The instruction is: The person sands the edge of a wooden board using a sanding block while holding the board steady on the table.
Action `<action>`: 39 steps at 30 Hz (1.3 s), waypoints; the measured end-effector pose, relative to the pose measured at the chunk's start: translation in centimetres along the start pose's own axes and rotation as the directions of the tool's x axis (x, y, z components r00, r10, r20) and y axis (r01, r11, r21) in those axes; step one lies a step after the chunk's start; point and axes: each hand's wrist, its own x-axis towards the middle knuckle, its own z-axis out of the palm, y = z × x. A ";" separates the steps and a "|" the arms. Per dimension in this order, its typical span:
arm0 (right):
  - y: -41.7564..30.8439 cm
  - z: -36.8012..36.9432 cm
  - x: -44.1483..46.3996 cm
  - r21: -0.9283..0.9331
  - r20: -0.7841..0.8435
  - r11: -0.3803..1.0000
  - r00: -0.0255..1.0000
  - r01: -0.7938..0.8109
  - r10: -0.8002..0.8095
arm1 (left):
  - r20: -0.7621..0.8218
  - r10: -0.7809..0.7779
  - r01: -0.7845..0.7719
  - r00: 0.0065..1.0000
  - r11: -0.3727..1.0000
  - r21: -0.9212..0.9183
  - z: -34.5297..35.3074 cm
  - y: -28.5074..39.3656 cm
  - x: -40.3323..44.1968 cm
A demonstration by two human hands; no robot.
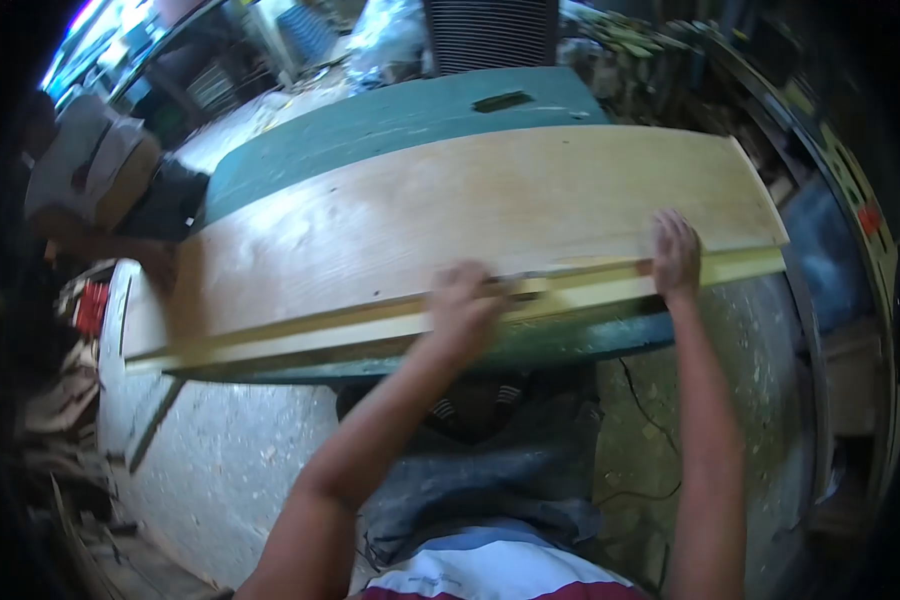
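A long pale wooden panel [420, 210] lies across a green-topped table [370, 125], with a light wood strip [360, 325] along its near edge. My left hand [462, 308] is smeared by motion at that edge, near the middle. Its fingers look curled, and a thin dark piece [520, 288] shows just to their right; what it is stays unclear. My right hand [676, 258] grips the near edge farther right, fingers over the top of the panel and thumb at the strip's side.
At the left end, another person's hand [160, 265] rests by the panel. A dark ribbed object [490, 35] stands behind the table. Wood scraps [65, 400] lie at the left, and a black cable [650, 420] runs over the floor below.
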 end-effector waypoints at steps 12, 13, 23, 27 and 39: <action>2.4 0.4 0.0 0.161 -0.029 0.987 1.000 0.012 -0.008 | 0.085 -0.060 0.054 0.995 0.995 0.082 -3.8 -1.1 -1.3; 2.3 0.3 -0.1 0.132 -0.031 0.991 0.999 0.012 -0.008 | 0.074 -0.088 0.079 0.993 0.990 0.121 -6.5 -4.2 -3.7; 4.1 2.6 -0.5 0.253 -0.089 0.966 0.996 0.051 -0.029 | -0.050 -0.359 0.356 0.932 0.879 0.317 -20.7 -13.9 -13.6; -12.5 -3.9 -5.7 0.450 -0.128 0.839 0.952 0.305 -0.278 | -0.067 -0.349 0.352 0.935 0.884 0.307 -20.5 -14.1 -13.3; -8.2 -5.3 -7.4 0.296 0.258 0.841 0.810 0.454 -0.527 | -0.034 -0.366 0.358 0.930 0.882 0.306 -21.1 -13.9 -13.3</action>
